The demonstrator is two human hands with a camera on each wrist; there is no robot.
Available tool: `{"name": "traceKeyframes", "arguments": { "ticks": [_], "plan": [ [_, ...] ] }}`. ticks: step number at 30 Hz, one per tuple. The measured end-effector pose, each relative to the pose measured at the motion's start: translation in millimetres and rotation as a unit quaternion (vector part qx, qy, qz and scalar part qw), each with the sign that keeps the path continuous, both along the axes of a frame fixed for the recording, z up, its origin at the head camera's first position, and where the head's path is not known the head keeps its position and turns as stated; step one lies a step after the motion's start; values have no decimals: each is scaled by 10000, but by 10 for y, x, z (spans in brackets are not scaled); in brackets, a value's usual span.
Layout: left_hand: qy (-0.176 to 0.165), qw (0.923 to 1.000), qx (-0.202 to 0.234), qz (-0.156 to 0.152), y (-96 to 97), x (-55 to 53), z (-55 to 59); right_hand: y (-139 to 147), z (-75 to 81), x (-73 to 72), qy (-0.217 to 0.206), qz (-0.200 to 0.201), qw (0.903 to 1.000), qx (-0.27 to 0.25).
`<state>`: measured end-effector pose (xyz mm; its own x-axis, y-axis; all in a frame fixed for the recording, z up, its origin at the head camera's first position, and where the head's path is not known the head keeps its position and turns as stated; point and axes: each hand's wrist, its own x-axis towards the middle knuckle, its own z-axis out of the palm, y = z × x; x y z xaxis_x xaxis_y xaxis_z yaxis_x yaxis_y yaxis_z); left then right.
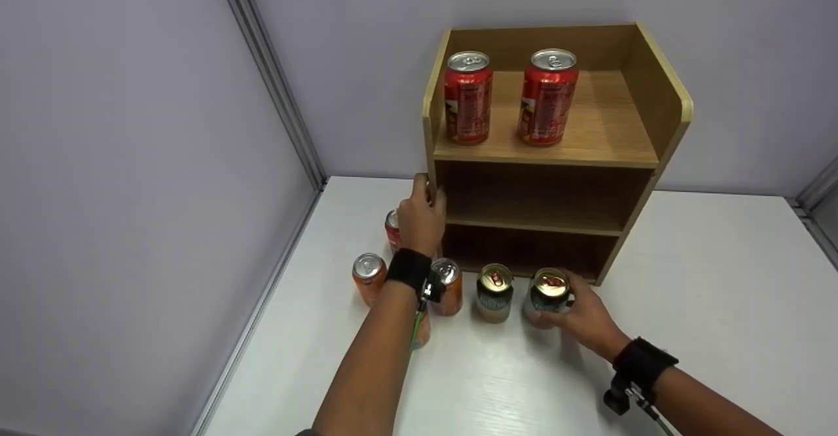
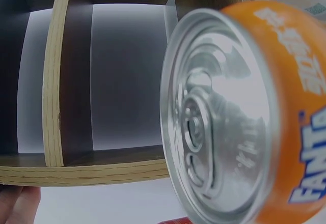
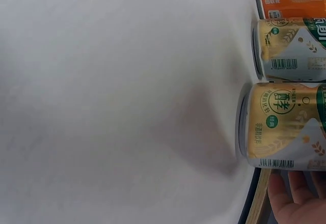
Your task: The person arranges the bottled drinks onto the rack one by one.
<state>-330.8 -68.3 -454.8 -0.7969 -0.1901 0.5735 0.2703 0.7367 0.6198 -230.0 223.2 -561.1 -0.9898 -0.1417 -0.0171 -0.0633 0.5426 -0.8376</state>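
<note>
My left hand (image 1: pixel 421 223) is at the left side panel of a small wooden shelf unit (image 1: pixel 537 161), its thumb at the front edge and fingers along the outside, pinching the panel. In the left wrist view only its fingertips (image 2: pixel 20 203) show, beyond the panel. My right hand (image 1: pixel 586 315) grips a green-and-gold can (image 1: pixel 550 292), thumb in front and fingers behind; the can stands upright before the unit's lower right. A matching can (image 1: pixel 495 295) stands just left of it. An orange Fanta can (image 1: pixel 448 289) is close beside my left wrist.
Two red cans (image 1: pixel 469 99) stand on the top shelf. Left of the unit are another orange can (image 1: pixel 368 277), a red can (image 1: pixel 392 226) partly behind my left hand, and an orange can (image 1: pixel 423 332) mostly hidden by my forearm. Grey walls border the white table (image 1: pixel 497 390).
</note>
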Motion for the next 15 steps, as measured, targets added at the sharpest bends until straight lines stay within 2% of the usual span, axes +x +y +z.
{"name": "traceKeyframes", "arguments": {
  "ticks": [6,15],
  "plan": [
    [-30,10000,43,-66,2,-2,-1,-35,6,-3,207,-4,9995,229],
    [-31,9999,71,-76,-3,-7,-8,-52,9,-9,244,-114,9994,223]
  ]
}}
